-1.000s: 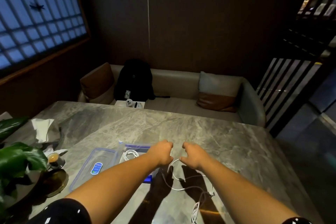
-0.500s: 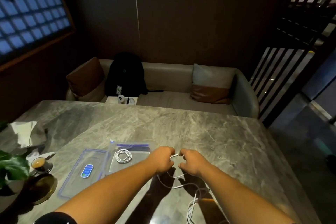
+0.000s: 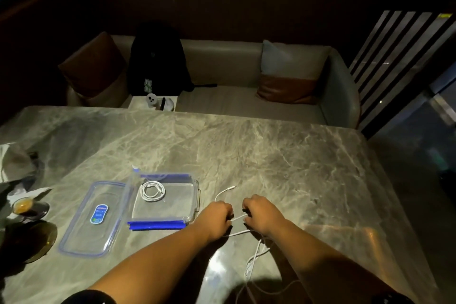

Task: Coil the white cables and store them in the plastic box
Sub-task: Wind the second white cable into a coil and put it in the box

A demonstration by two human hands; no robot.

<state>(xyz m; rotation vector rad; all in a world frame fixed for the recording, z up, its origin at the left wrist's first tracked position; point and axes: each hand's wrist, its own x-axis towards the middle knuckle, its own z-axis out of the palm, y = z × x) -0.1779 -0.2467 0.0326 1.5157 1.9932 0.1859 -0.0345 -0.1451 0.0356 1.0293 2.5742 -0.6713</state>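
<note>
Unwound now, white cable (image 3: 223, 192) stays pinched in both closed hands.

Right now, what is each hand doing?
Left hand: fingers closed on the white cable.
Right hand: fingers closed on the same cable.

Single head-worn view looks forward and down, close over the marble table (image 3: 246, 145).

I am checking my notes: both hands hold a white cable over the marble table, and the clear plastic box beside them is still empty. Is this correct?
Not quite. The head view shows the clear plastic box already holds one coiled white cable. The rest stands: the left hand and right hand hold a second white cable over the marble table.
</note>
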